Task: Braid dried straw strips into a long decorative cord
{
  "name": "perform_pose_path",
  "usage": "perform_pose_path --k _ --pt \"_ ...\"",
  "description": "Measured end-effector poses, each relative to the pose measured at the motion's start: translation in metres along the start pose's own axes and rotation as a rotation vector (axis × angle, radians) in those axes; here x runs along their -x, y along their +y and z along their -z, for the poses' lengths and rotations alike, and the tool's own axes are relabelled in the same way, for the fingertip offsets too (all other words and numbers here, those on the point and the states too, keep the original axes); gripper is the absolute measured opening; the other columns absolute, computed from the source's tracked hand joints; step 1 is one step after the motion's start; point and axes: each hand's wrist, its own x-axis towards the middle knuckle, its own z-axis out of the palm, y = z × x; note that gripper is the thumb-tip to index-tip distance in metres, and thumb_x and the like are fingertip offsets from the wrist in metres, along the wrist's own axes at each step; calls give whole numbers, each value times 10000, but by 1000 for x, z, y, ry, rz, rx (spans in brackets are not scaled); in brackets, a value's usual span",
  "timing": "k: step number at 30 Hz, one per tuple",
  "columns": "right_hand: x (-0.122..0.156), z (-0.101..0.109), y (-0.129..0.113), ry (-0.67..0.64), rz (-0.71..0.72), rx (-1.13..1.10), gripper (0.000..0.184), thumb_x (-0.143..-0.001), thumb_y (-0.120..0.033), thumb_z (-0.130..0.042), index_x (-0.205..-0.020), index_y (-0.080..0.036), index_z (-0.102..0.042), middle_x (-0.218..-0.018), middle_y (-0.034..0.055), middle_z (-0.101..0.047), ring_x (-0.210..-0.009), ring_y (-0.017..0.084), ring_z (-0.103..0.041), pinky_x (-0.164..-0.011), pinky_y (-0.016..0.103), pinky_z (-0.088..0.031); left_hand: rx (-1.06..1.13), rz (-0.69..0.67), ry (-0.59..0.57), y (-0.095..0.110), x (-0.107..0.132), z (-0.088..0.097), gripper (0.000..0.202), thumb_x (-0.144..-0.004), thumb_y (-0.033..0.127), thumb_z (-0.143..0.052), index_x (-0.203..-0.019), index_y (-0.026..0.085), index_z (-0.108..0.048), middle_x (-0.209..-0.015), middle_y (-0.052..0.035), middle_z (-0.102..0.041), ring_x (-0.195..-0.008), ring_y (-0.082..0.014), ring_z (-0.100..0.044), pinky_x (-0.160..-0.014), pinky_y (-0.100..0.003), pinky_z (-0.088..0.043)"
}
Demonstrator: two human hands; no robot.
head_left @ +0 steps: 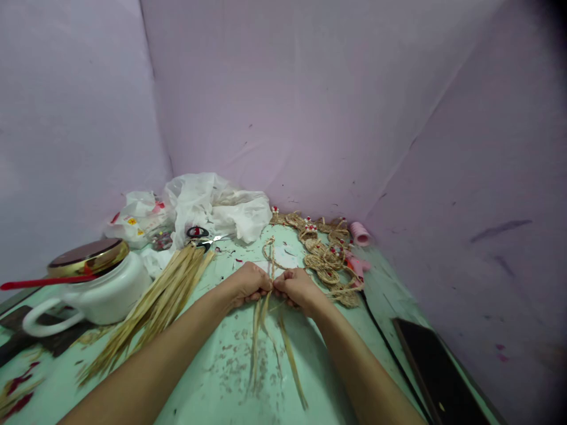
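Observation:
My left hand (251,284) and my right hand (296,288) meet at the middle of the table, fingers pinched close together. Between them they grip a thin braid of straw-coloured fibre (273,260). Its finished part runs away from me and curls into a loop at the far end. Loose fibre strands (256,342) hang toward me below the fingers, and one flat strand (292,366) trails to the right. Exactly how the fingertips hold each strand is hidden.
Left stand a bundle of dry fibres (155,301), scissors (208,242), a white enamel pot (113,292) with a red-handled tool (48,282), and plastic bags (217,203). Right lie coiled braided pieces with beads (325,260), a pink glue gun (358,267), its cord, a pink spool (359,234) and a phone (436,372).

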Motion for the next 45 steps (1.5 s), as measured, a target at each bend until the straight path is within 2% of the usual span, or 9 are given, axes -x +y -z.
perform_pose_path --k 7,15,19,23,27,30,36,40,45 --pt "-2 -2 2 -28 -5 -63 128 -599 -127 -478 -479 -162 -452 -348 -64 -375 -294 42 -261 -317 189 -188 -448 79 158 13 10 3 89 -531 175 -516 -456 128 -528 -356 13 -426 -308 -74 -317 -357 -215 -213" --pt "-3 -2 7 -127 33 -330 94 -534 -87 -418 -467 -152 -426 -306 -82 -288 -290 33 -203 -326 178 -121 -863 -138 388 20 36 -33 62 -549 174 -535 -573 146 -586 -564 -74 -548 -576 -190 -531 -490 -233 -304" --pt "-2 2 7 -166 68 -328 131 -558 -105 -429 -443 -157 -392 -312 -78 -286 -293 32 -200 -326 183 -123 -652 14 148 26 31 -16 124 -582 191 -512 -475 139 -543 -423 -38 -497 -396 -140 -469 -419 -227 -308" --pt "0 4 5 -158 69 -341 133 -598 -141 -469 -473 -153 -426 -315 -89 -259 -297 31 -180 -326 182 -110 -135 79 249 25 16 2 98 -634 165 -472 -597 119 -550 -504 -16 -543 -340 -70 -406 -342 -180 -242" --pt "-1 5 6 -186 86 -327 119 -628 -163 -469 -513 -153 -440 -342 -75 -337 -297 35 -226 -326 180 -125 266 237 -82 12 5 0 91 -654 133 -487 -612 84 -551 -524 -26 -548 -372 -34 -425 -351 -135 -271" --pt "-2 5 7 -151 117 -203 81 -627 -130 -463 -551 -155 -448 -359 -81 -354 -299 34 -234 -329 176 -147 257 266 -72 7 2 -1 110 -631 163 -549 -552 90 -526 -423 11 -475 -349 -37 -403 -343 -138 -270" --pt "-4 10 9 -28 334 171 31 -616 -132 -511 -603 -126 -538 -494 -32 -493 -439 49 -386 -416 161 -267 -114 233 83 7 1 0 158 -547 198 -558 -441 129 -464 -321 48 -370 -269 -37 -269 -304 -180 -140" --pt "2 18 5 55 232 407 144 -625 -240 -533 -566 -125 -595 -447 -2 -503 -425 72 -408 -407 182 -253 -132 162 130 9 4 -5 130 -519 164 -522 -419 138 -443 -316 51 -359 -262 -42 -260 -305 -197 -135" --pt "11 14 -2 -6 190 403 129 -584 -189 -524 -515 -123 -611 -445 24 -543 -416 87 -448 -401 187 -276 -83 202 156 9 5 -8 164 -524 184 -515 -400 142 -416 -295 49 -335 -263 -36 -254 -310 -191 -134"
